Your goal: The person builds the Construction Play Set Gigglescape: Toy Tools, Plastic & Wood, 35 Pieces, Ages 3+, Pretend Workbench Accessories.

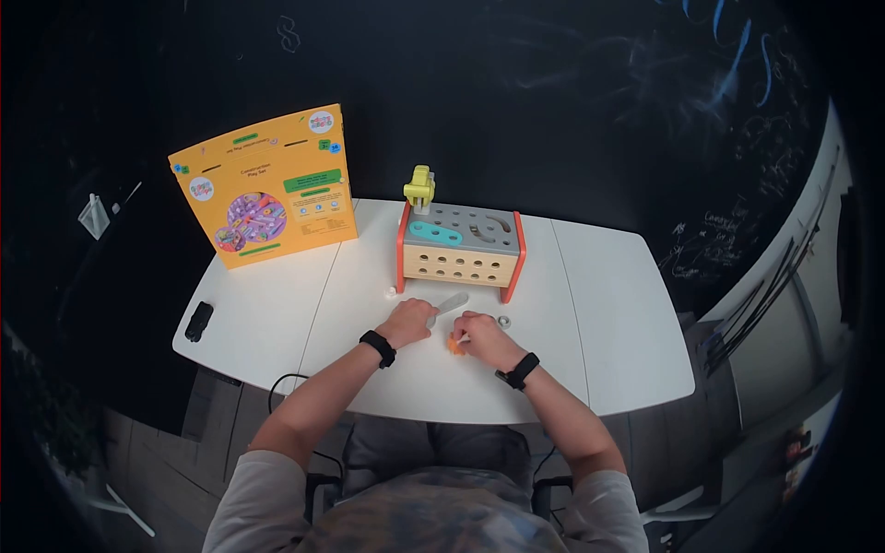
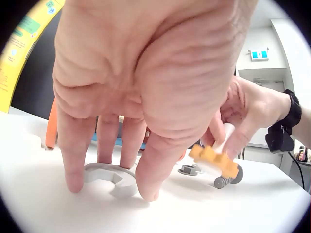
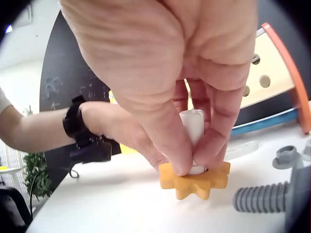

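Observation:
My left hand (image 1: 406, 323) grips one end of a grey wrench (image 1: 452, 303) lying on the table; in the left wrist view, thumb and fingertips stand around its open-ended head (image 2: 111, 175). The thumb and fingers of my right hand (image 1: 487, 338) pinch a white peg (image 3: 193, 127) that stands in the middle of an orange gear (image 3: 194, 183). The gear sits low over the table, left of a grey threaded bolt (image 3: 262, 198) in the right wrist view. A grey nut (image 3: 285, 156) lies beyond the bolt.
A wooden workbench toy (image 1: 461, 264) with red sides stands behind the hands, a yellow clamp-like piece (image 1: 419, 186) on top. To its left is a yellow box (image 1: 318, 226). A black object (image 1: 197, 322) lies at the table's left; a small white piece (image 1: 391, 291) is beside the bench.

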Demonstrator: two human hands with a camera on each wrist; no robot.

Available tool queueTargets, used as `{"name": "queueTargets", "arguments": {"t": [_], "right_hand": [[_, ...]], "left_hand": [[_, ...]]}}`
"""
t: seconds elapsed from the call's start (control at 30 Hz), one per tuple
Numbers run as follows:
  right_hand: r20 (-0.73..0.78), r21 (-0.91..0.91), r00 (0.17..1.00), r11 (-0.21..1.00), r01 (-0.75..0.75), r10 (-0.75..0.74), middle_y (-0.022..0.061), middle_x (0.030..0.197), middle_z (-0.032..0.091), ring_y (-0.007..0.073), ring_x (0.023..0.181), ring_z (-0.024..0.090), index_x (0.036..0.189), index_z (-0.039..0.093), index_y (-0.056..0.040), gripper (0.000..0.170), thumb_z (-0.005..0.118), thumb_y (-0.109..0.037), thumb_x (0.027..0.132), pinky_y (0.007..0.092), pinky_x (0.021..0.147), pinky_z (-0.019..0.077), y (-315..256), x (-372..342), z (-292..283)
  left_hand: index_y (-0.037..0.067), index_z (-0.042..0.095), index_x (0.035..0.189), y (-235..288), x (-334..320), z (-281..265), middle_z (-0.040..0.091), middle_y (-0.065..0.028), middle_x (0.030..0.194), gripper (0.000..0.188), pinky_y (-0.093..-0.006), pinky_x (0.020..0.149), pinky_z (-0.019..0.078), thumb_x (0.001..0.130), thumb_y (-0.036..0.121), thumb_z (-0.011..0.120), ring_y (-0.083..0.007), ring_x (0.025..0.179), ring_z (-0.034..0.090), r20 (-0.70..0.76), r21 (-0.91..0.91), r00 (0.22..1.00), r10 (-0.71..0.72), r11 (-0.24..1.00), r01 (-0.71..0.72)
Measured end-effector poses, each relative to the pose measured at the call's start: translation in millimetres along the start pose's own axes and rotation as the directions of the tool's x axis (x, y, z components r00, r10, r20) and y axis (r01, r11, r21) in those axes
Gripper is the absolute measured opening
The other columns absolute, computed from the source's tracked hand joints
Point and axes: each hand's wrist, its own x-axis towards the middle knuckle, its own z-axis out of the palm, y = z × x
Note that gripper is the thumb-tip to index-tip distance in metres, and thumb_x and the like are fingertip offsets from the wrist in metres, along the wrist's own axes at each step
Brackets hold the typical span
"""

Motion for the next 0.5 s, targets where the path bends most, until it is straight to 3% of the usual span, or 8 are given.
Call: {"name": "queueTargets", "arguments": {"t": [0.07, 0.1, 0.2, 0.27, 0.33, 0.4, 0.43, 0.5], "right_hand": [[-0.066, 0.1, 0.982, 0.981, -0.169, 0.175, 0.0158, 0.087, 0.065, 0.0334, 0.08, 0.066, 0.076, 0.061, 0.0, 0.01, 0.068, 0.003, 0.07, 0.0389, 0.075, 0.0544, -6.4, 0.0, -18.1], [-0.061, 0.102, 0.983, 0.981, -0.164, 0.171, 0.0158, 0.087, 0.065, 0.0334, 0.08, 0.066, 0.076, 0.061, 0.0, 0.01, 0.068, 0.003, 0.07, 0.0389, 0.075, 0.0544, -2.2, 0.4, -23.8], [-0.108, 0.233, 0.95, 0.937, -0.261, 0.292, 0.0139, 0.086, 0.065, 0.0285, 0.079, 0.068, 0.075, 0.061, 0.0003, 0.01, 0.069, 0.002, 0.07, 0.0368, 0.072, 0.0544, 11.7, -4.8, -44.2], [-0.205, 0.319, 0.892, 0.889, -0.328, 0.402, 0.0085, 0.085, 0.062, 0.0174, 0.075, 0.068, 0.074, 0.059, 0.0001, 0.012, 0.069, 0.007, 0.075, 0.0295, 0.07, 0.0563, 15.7, -11.1, -59.4], [-0.233, 0.337, 0.901, 0.899, -0.279, 0.367, 0.0067, 0.092, 0.061, 0.0156, 0.076, 0.068, 0.086, 0.06, -0.0011, 0.014, 0.068, 0.008, 0.079, 0.0283, 0.068, 0.0559, 32.8, -20.2, -62.6], [-0.181, 0.565, 0.84, 0.753, -0.338, 0.512, 0.0057, 0.099, 0.06, 0.0151, 0.077, 0.068, 0.102, 0.058, -0.0026, 0.023, 0.065, 0.009, 0.083, 0.0272, 0.067, 0.0552, 13.2, -23.5, -84.5], [-0.151, 0.541, 0.847, 0.76, -0.361, 0.51, 0.0053, 0.103, 0.06, 0.0133, 0.076, 0.067, 0.126, 0.053, -0.0044, 0.042, 0.063, 0.009, 0.087, 0.0259, 0.067, 0.0544, 18.0, -26.0, -87.1], [-0.149, 0.567, 0.853, 0.75, -0.341, 0.501, 0.0061, 0.105, 0.06, 0.0135, 0.074, 0.067, 0.131, 0.054, -0.0065, 0.046, 0.061, 0.008, 0.088, 0.0253, 0.066, 0.054, 20.4, -28.3, -90.0]], "left_hand": [[0.004, 0.069, 0.117, -5.1, 0.0, 3.7, 0.068, -0.0169, 0.108, 0.052, -0.0407, 0.093, 0.0513, 0.065, 0.009, 0.074, -0.0352, 0.101, 0.064, -0.044, -0.01, 0.998, 0.037, 0.999, -0.038], [0.006, 0.07, 0.116, -8.9, -0.4, 5.3, 0.07, -0.0164, 0.098, 0.052, -0.0416, 0.09, 0.0527, 0.065, 0.012, 0.074, -0.0346, 0.095, 0.066, -0.085, -0.016, 0.993, 0.077, 0.997, -0.078], [0.007, 0.07, 0.117, -7.9, -0.8, 2.4, 0.069, -0.0156, 0.101, 0.054, -0.0412, 0.09, 0.0524, 0.064, 0.015, 0.076, -0.0345, 0.097, 0.065, -0.053, -0.043, 0.997, 0.051, 0.998, -0.054], [0.008, 0.07, 0.117, -10.3, 0.3, 5.2, 0.069, -0.0149, 0.102, 0.054, -0.0412, 0.09, 0.0524, 0.064, 0.016, 0.076, -0.0341, 0.098, 0.065, -0.057, -0.036, 0.996, 0.062, 0.997, -0.064], [0.009, 0.07, 0.117, -10.0, 0.8, 9.4, 0.069, -0.0142, 0.103, 0.055, -0.0413, 0.09, 0.0524, 0.063, 0.018, 0.076, -0.0338, 0.098, 0.064, -0.06, -0.036, 0.996, 0.072, 0.997, -0.075], [0.01, 0.07, 0.118, -4.1, 0.8, 7.4, 0.068, -0.0131, 0.103, 0.055, -0.0414, 0.09, 0.0519, 0.064, 0.018, 0.076, -0.033, 0.099, 0.064, -0.036, 0.0, 0.997, 0.065, 0.998, -0.065], [0.01, 0.07, 0.118, -2.6, 0.0, 9.4, 0.068, -0.0131, 0.103, 0.055, -0.0414, 0.09, 0.0519, 0.064, 0.018, 0.076, -0.033, 0.099, 0.064, -0.037, -0.007, 0.997, 0.065, 0.998, -0.065], [0.011, 0.07, 0.118, -1.0, -1.7, 9.5, 0.068, -0.0126, 0.102, 0.055, -0.042, 0.09, 0.0519, 0.064, 0.018, 0.076, -0.0328, 0.098, 0.064, -0.061, 0.003, 0.995, 0.074, 0.997, -0.074]]}}
